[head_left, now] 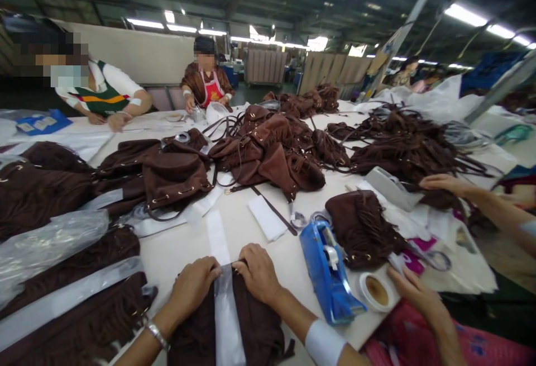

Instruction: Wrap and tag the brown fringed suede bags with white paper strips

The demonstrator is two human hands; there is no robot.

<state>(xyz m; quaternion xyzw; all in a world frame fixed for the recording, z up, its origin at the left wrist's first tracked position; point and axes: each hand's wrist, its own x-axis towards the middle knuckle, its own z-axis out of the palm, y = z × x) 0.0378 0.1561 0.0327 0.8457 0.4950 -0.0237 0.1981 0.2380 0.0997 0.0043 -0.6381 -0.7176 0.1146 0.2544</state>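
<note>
A dark brown fringed bag [259, 321] lies in front of me at the near edge of the table. Down its middle runs a white translucent strip [226, 315], which extends past the bag's far edge onto the table. My left hand [195, 285] is closed at that edge, its fingertips against the strip's left side. On the other side of the strip, my right hand [257, 274] has its fingers closed on the bag's top edge. A bracelet circles my left wrist, and a white band covers part of my right forearm.
A blue tape dispenser [329, 276] and a tape roll [376, 292] stand at right. A co-worker's hands [419, 293] are beside another fringed bag [364, 226]. Brown bags [268, 148] are heaped mid-table; strip-wrapped bags [84, 310] lie left. Two people work across the table.
</note>
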